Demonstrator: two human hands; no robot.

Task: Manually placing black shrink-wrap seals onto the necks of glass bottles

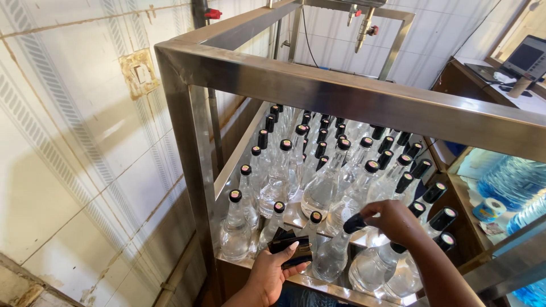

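Steel shelf [296, 219] holds clear liquid-filled bottles [321, 190]; right hand [392, 222] caps one.

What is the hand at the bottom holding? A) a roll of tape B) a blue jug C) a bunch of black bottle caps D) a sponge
C: the left hand grips a bunch of black caps, while the right hand sets a black cap on a clear glass bottle on the steel shelf.
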